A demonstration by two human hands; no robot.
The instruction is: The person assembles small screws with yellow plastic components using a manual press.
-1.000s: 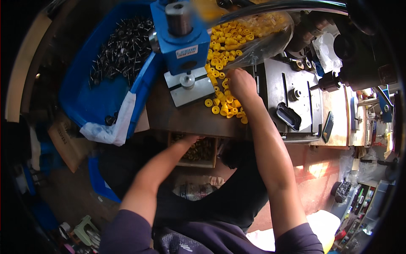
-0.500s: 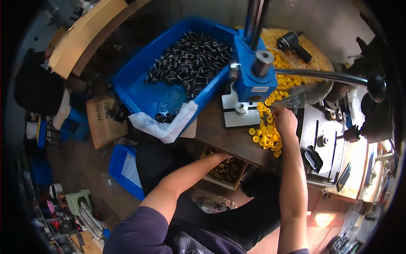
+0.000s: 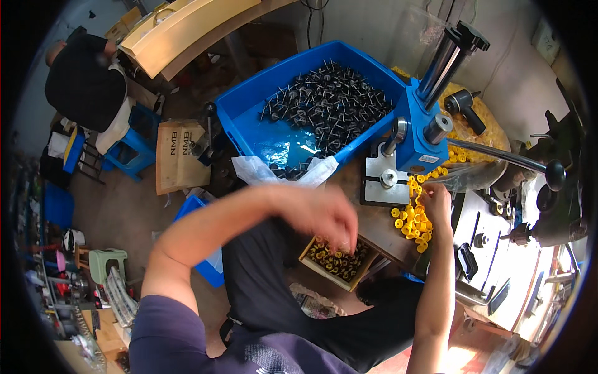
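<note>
My left hand (image 3: 329, 215) hangs over an open wooden drawer (image 3: 324, 278) holding small yellow-and-dark parts (image 3: 336, 262). Motion smears its fingers, so I cannot make out whether it grips anything. On the bench to the right, my right hand (image 3: 438, 201) is at the edge of a loose pile of yellow plastic caps (image 3: 413, 223). Its fingers are curled in among the caps, and what lies between them is hidden. Left of that pile stands a blue hand press (image 3: 416, 138) with a metal base plate (image 3: 379, 168) and a long lever with a black knob (image 3: 555, 174).
A blue bin (image 3: 249, 134) of black parts with metal pins stands left of the press. Behind the press lie a bag of yellow caps (image 3: 492, 128) and a black handheld tool (image 3: 464, 109). A drill press (image 3: 548, 224) stands at right. Far left, another person (image 3: 84, 84) sits on a blue stool (image 3: 134, 146).
My left hand has lifted from the drawer and moves above it. My right hand stays at the yellow caps. The whole view has shifted, bringing the top of the press into sight.
</note>
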